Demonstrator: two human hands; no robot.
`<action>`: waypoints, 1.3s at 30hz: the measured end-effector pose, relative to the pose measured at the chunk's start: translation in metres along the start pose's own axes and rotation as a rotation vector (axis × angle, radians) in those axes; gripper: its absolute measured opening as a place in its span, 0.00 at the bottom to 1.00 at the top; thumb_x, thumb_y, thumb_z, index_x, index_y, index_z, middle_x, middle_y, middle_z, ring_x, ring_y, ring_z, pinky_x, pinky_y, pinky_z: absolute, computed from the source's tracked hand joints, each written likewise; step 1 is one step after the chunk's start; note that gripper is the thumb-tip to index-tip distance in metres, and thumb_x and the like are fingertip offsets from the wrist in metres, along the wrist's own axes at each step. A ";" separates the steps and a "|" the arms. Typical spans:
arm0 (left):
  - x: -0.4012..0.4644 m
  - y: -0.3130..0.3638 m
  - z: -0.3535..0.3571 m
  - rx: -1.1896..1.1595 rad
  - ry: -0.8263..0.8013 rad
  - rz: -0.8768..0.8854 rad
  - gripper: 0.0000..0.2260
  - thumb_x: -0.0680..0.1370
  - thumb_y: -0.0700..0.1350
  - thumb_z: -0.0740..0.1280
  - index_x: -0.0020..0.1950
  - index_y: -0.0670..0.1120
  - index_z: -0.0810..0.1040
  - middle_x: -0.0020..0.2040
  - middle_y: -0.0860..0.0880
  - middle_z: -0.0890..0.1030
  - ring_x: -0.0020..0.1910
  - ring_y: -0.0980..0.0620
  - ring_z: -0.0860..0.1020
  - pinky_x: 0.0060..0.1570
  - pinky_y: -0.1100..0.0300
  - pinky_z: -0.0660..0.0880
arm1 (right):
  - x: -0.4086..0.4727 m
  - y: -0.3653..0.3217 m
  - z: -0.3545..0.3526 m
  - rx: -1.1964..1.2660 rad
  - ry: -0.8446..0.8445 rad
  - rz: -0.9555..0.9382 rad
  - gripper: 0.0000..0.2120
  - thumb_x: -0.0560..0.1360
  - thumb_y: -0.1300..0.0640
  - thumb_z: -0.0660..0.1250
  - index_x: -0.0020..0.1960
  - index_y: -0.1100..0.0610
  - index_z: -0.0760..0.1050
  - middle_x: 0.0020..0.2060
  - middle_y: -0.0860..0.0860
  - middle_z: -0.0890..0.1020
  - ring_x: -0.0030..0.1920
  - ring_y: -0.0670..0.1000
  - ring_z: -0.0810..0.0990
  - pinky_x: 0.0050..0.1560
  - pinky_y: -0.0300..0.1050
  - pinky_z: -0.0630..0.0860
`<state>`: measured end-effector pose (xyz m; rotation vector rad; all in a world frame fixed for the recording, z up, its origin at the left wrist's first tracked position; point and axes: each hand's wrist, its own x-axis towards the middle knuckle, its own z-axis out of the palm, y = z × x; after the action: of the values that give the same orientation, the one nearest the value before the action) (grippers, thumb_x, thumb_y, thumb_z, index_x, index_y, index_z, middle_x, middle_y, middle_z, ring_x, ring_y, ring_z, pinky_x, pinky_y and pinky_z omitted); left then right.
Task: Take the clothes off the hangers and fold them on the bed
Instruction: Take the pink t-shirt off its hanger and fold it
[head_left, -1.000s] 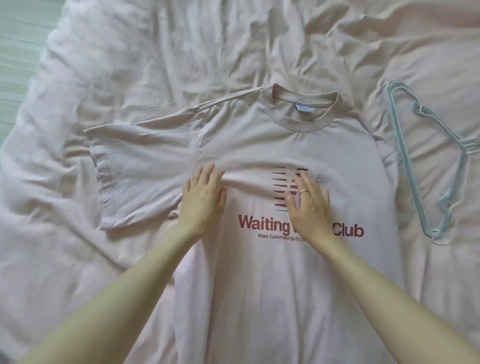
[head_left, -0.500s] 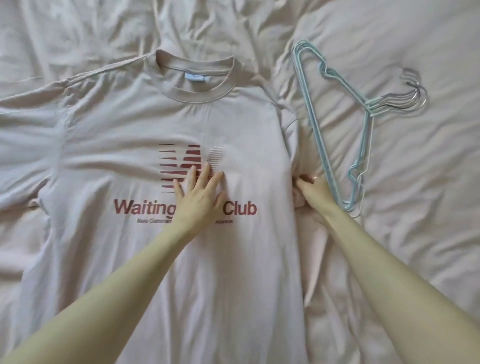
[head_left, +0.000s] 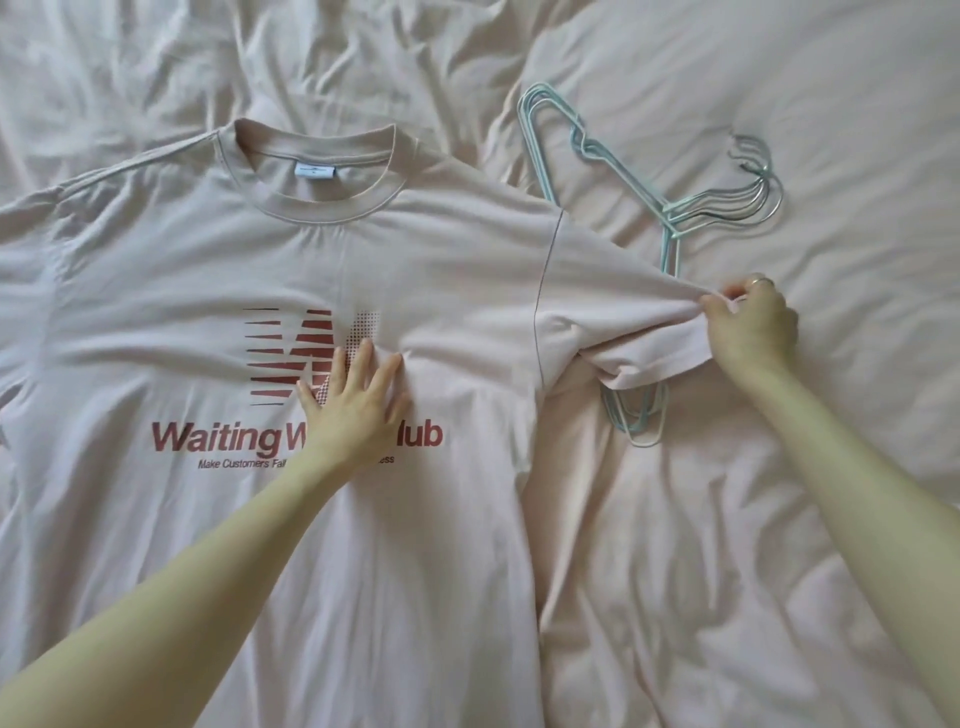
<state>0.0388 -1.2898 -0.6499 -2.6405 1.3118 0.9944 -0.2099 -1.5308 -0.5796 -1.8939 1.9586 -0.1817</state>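
The left hand (head_left: 349, 405) lay flat, fingers straight, pressing the chest print of the T-shirt (head_left: 218, 519) spread on the bed (head_left: 779, 571). The right hand (head_left: 748, 325) pinched its sleeve hem, stretched over stacked hangers (head_left: 613, 171).

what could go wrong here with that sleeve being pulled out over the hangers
1. The sleeve the right hand pinches lies across the hangers; it may snag or drag them.
2. Only the flat left hand pins the shirt, so a hard pull could slide it and wrinkle the chest.
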 end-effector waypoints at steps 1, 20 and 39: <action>0.000 0.000 0.000 0.013 -0.004 -0.002 0.22 0.81 0.55 0.51 0.76 0.57 0.52 0.78 0.52 0.42 0.76 0.47 0.39 0.69 0.33 0.42 | 0.002 0.003 -0.003 -0.025 0.008 -0.005 0.13 0.77 0.56 0.63 0.58 0.62 0.73 0.57 0.63 0.78 0.59 0.64 0.73 0.55 0.49 0.68; 0.002 0.003 0.008 0.088 0.011 -0.052 0.23 0.81 0.54 0.50 0.76 0.57 0.50 0.78 0.52 0.40 0.76 0.47 0.38 0.69 0.34 0.42 | -0.043 0.018 0.031 0.476 0.042 0.152 0.26 0.73 0.42 0.66 0.52 0.66 0.75 0.47 0.57 0.78 0.47 0.53 0.75 0.52 0.40 0.70; 0.000 0.009 0.009 0.068 0.033 -0.079 0.23 0.81 0.53 0.51 0.76 0.57 0.52 0.78 0.51 0.42 0.76 0.46 0.39 0.69 0.34 0.41 | -0.036 0.044 0.024 0.233 0.076 0.075 0.18 0.80 0.51 0.57 0.59 0.65 0.71 0.55 0.61 0.78 0.56 0.61 0.76 0.48 0.47 0.64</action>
<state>0.0274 -1.2933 -0.6550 -2.6457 1.2134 0.8841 -0.2420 -1.4882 -0.6108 -1.6847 1.9586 -0.4453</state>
